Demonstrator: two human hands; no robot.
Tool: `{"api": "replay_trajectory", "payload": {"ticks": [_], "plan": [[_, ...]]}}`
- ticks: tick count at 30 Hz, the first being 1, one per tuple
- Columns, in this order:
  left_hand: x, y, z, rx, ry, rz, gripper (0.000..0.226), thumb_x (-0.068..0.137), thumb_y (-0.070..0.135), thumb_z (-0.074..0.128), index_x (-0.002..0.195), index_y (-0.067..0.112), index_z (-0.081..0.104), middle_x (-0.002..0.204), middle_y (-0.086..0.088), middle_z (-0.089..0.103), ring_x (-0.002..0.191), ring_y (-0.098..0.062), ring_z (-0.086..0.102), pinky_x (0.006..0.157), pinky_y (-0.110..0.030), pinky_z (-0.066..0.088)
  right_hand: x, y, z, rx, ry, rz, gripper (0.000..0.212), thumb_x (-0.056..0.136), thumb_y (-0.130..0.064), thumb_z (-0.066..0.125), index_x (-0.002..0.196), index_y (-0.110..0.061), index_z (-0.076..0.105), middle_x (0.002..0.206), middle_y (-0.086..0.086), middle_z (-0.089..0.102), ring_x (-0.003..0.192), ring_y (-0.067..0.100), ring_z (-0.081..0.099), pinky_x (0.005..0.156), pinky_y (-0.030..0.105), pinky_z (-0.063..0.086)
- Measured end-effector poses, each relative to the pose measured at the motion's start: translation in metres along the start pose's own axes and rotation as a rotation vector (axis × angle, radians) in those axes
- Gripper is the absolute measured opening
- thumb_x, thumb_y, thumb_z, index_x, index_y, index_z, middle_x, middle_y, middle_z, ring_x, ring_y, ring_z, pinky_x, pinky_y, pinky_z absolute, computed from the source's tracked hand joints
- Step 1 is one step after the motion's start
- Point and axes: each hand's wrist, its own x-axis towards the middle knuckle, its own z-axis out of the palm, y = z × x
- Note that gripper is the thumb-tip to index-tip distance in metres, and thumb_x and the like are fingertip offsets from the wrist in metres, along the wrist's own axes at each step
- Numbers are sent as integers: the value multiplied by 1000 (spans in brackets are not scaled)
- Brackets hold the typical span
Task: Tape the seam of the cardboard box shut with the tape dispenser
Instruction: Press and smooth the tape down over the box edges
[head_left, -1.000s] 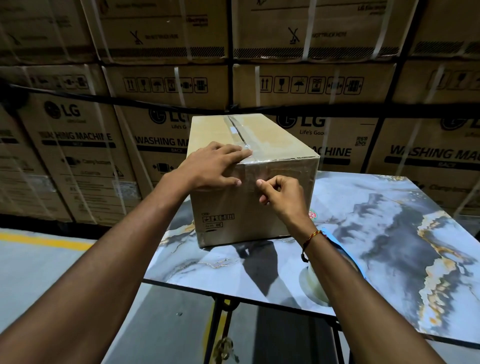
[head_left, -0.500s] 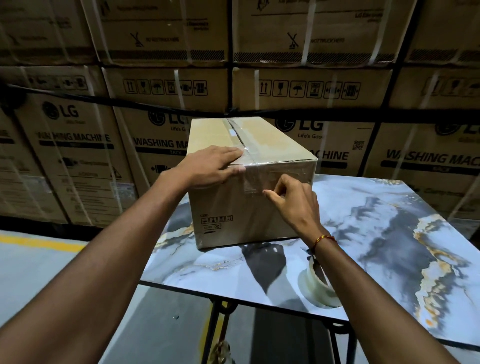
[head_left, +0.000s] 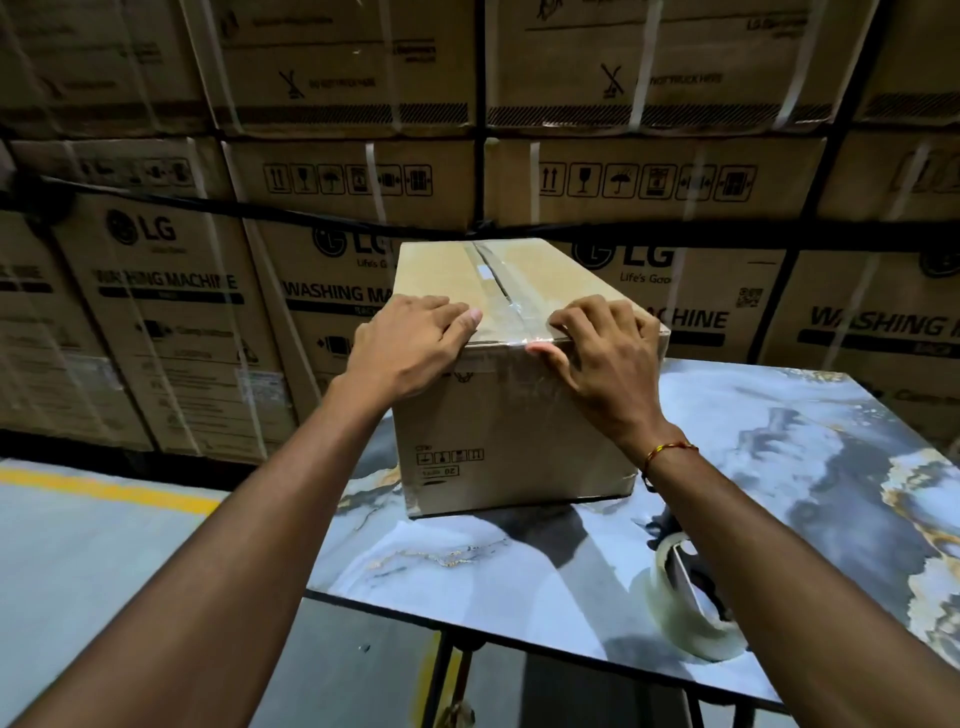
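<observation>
Box sits on the table, toward its far left corner, long axis running away from the camera. Clear tape runs along the top seam and folds over the box's near top edge onto the front face. Left hand lies flat, palm down, on the box's near left top corner, fingers spread toward the seam, gripping nothing. Right hand presses on the box's near right top corner, fingers curled over the top, thumb on the front face just under the edge, right at the tape; it is open, not clenched. Both hands touch the box, one on each side of the seam, with the tape strip between them. Tape roll lies on the table nearer the camera than the box, to the box's right, partly hidden under the right forearm, well apart from both hands. Stacked cartons form a wall behind the box.
</observation>
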Motion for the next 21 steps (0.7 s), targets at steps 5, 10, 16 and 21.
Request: {"api": "replay_trajectory", "payload": {"ticks": [5,10,16,21], "plan": [[2,2,2,-16,32,-12,62,97,67,21,137,35,57,148,4,53,139,-24,43,99,-55,45,-10,10,8,5,19,-102,64,94,-72,37,124,-20,59,127,6,61,112,30,53,94,46,33],[3,0,4,-8,36,-4,64,97,67,18,136,34,57,146,3,55,137,-25,45,97,-56,46,-20,17,4,-11,-79,-154,79,88,-77,41,142,-19,48,144,7,51,128,28,40,104,50,29],[2,1,4,-7,17,-1,68,95,68,14,136,35,57,145,5,56,135,-24,45,96,-56,47,-14,17,-9,6,-129,-159,75,84,-78,46,138,-25,50,140,0,53,123,28,48,98,47,32],[0,4,2,2,5,-19,64,97,65,17,139,34,53,149,3,52,138,-25,41,101,-55,43,6,2,-10,84,-50,-149,44,98,-59,45,111,-21,62,113,0,63,97,25,55,81,38,34]]}}
